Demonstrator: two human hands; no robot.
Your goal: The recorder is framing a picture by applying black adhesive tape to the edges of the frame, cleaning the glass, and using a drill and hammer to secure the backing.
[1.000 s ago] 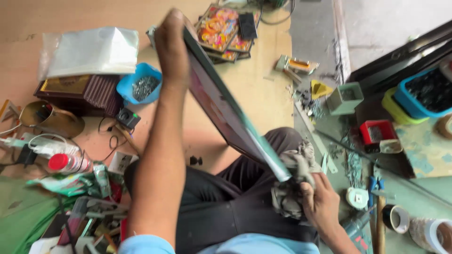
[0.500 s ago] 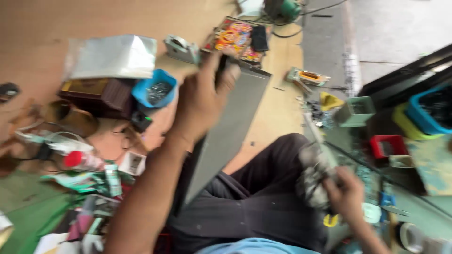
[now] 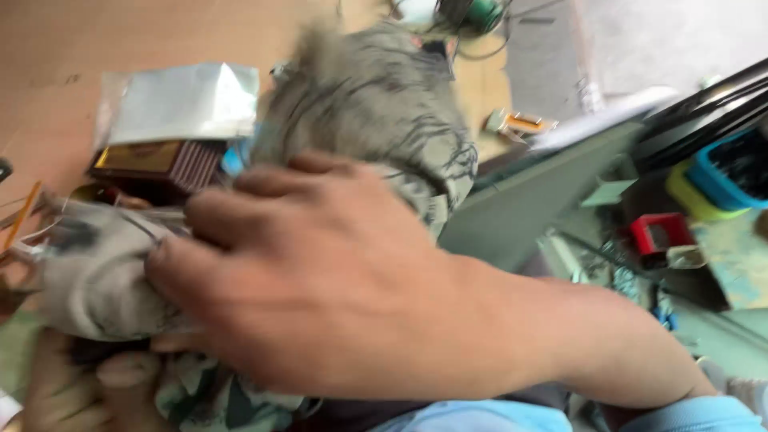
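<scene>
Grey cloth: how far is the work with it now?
Done: the flat grey panel rests aside, out of both hands. In hand: the right hand grips the grey cloth; the left hand is under it. Left: whether the panel looks clean is too blurred to tell.

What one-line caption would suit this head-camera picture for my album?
Right hand and left hand grip a dirty grey rag above a cluttered floor.

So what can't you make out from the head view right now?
- Left hand: mostly cut off by the bottom edge, under the grey cloth.
- Flat grey panel: near end hidden behind the right hand.
- Brown box, clutter beside it: blurred, partly covered by cloth.
</scene>
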